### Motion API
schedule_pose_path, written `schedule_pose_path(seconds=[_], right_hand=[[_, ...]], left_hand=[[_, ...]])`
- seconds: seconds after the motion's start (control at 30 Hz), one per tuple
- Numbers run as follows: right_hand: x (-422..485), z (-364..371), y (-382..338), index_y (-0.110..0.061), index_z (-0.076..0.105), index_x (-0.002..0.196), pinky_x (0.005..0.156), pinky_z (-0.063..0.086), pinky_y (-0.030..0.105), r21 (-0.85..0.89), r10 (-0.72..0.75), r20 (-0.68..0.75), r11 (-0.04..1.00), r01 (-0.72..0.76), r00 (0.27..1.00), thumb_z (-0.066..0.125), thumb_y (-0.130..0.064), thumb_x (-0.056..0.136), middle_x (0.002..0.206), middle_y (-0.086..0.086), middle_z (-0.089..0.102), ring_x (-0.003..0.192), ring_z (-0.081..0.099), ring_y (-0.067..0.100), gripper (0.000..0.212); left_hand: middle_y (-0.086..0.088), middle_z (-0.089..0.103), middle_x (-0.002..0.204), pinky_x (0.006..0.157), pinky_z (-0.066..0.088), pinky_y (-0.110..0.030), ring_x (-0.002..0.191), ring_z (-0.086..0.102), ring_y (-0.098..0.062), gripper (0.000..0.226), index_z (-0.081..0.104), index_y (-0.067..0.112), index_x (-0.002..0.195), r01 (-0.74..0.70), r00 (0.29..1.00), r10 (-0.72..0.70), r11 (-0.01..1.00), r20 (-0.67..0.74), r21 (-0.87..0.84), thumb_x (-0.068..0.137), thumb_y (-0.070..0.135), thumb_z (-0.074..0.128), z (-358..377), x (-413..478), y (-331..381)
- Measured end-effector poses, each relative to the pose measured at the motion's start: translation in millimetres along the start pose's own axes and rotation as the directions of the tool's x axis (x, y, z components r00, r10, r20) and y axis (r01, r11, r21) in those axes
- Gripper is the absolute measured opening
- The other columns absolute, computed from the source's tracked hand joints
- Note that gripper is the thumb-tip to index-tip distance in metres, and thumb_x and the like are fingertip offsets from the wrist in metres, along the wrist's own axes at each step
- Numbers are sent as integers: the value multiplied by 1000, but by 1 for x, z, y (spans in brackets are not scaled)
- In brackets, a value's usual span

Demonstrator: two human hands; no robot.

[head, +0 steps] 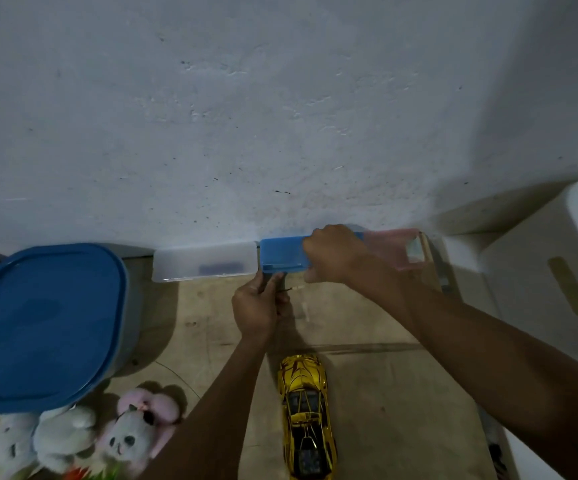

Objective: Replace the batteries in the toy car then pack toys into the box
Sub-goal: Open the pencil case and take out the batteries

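Tan, scuffed table [384, 393] is butted against a white wall [280, 98]. Three flat plastic cases are lined up along the wall edge, left to right: clear translucent case [204, 261], blue opaque case [280, 254], pink translucent case [402, 247]. A large grey tub with blue lid [48, 323] is set at left. A shiny gold toy car [306, 414] is placed front centre. A white plush toy [62, 438] and a pink-and-white plush toy [131, 431] are piled front left, touching.

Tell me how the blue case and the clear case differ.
The blue case is opaque; the clear case shows dark things inside. The right hand grips the blue case; nothing touches the clear case. The left hand holds a thin tool. Both are flat, rectangular, side by side at the wall.
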State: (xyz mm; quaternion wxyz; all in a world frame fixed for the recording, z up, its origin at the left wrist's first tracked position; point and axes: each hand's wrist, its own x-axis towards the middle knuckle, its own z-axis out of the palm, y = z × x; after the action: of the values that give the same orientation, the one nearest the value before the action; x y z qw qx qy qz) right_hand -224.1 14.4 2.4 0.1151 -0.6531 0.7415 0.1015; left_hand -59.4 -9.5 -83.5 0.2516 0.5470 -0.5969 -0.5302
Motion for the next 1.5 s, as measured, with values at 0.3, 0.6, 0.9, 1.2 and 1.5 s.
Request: schedule_pose_path(seconds=[0.3,0.6,0.9,1.2,1.5], right_hand=[[-17,14,27,-18,74,103,70,52,33,303,112,-359,953,2,927,65,-34,86,100,2,74,86,68,25,25],[-14,27,18,-19,72,71,62,42,32,255,273,-712,959,-124,647,71,-26,80,76,-2,67,71,61,18,11],[-15,44,10,-12,63,77,53,53,34,665,513,-556,747,-20,654,74,-22,83,76,0,65,66,61,15,16],[-35,76,-15,-20,59,126,86,48,33,485,308,-229,859,-166,923,49,-52,94,122,-1,61,113,55,19,47],[-23,87,-28,-22,58,119,76,45,44,224,173,-250,968,-117,953,34,-53,93,110,3,59,101,53,27,47]], left_hand=[[-8,71,66,61,60,-49,64,69,-29,33,71,21,119,38,998,-38,999,-42,9,95,41,59,2,-5,2],[-12,77,91,68,62,-37,79,74,-26,32,64,13,127,288,955,-298,913,10,-290,95,20,62,1,-1,10],[-6,74,83,53,57,-19,51,69,-11,36,57,6,134,320,947,-307,884,93,-342,98,11,55,-10,-6,19],[0,76,75,54,57,-19,55,71,-12,33,61,6,130,293,956,-280,904,88,-310,99,16,56,-11,-8,20],[0,77,73,54,58,-21,56,72,-14,30,64,8,125,300,954,-285,902,94,-311,98,19,57,-13,-9,22]])
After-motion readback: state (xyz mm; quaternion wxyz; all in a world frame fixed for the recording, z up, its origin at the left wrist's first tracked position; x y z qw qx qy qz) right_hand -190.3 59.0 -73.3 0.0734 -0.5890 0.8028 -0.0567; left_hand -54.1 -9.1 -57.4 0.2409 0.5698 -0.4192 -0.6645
